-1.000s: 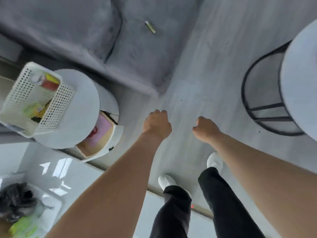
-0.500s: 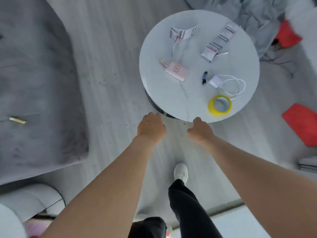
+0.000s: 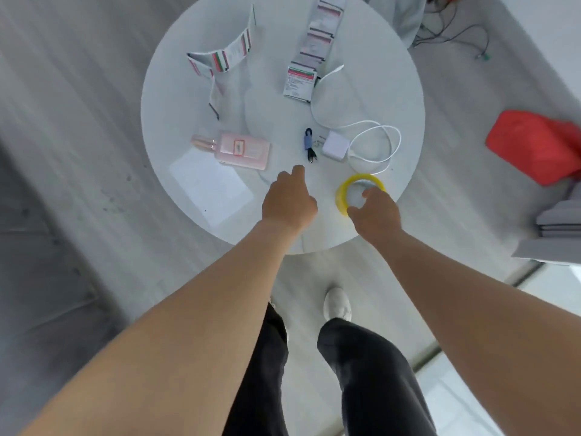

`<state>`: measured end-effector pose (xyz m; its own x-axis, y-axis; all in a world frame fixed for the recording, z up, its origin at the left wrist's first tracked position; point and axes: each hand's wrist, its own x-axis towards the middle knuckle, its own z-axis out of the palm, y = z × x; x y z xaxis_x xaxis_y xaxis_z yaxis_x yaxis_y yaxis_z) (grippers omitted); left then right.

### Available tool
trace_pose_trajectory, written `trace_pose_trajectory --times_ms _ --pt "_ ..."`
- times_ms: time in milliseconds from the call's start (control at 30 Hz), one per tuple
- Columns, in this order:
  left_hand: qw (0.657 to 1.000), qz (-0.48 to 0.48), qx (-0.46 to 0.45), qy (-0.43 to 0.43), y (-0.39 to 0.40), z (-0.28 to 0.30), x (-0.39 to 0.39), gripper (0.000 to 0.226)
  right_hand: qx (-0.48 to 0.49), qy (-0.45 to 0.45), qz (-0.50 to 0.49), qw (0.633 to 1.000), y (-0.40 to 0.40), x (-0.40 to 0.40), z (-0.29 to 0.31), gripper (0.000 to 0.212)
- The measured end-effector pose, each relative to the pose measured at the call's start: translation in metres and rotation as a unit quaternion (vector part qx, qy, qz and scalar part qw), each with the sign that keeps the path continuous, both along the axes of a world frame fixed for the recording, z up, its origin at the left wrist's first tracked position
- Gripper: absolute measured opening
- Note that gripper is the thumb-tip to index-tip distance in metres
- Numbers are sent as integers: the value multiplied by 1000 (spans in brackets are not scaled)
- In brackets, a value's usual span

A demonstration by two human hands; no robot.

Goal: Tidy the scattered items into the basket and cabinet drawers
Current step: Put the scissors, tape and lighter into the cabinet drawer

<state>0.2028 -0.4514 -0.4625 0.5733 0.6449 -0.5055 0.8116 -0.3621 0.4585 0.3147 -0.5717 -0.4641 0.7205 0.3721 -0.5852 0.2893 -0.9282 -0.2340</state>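
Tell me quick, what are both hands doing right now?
Left hand: loosely curled, holding nothing.
Right hand: closing on the yellow tape roll; firm grip cannot be told.
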Motion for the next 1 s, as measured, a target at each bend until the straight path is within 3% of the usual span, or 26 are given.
trace_pose_trajectory --times_ms 100,167,267,400,500,600,767,867,1000 --pt "1000 0 -4 -3 18 -34 29 73 20 -8 -11 1000 9 15 -29 47" --pt "1000 9 -11 -2 30 -56 47 80 23 21 -16 999 9 21 -52 34" --pt "1000 5 15 4 41 -82 68 81 -34 61 4 998 9 22 -75 33" --pt "999 2 40 14 50 -103 84 73 -101 -4 82 991 6 9 -81 7" --pt "997 -6 71 23 52 -108 90 54 -113 5 83 990 11 7 -81 18" --pt "996 -4 82 46 46 -106 88 42 -93 27 78 992 10 8 -81 15" --pt "999 36 5 40 33 -94 73 31 -47 12 118 992 0 8 -77 26" --pt "996 72 -50 15 27 -78 58 35 -28 5 106 994 -3 5 -64 27" --pt "956 227 -181 -45 18 -51 35 31 -5 15 104 994 0 -1 -46 27"
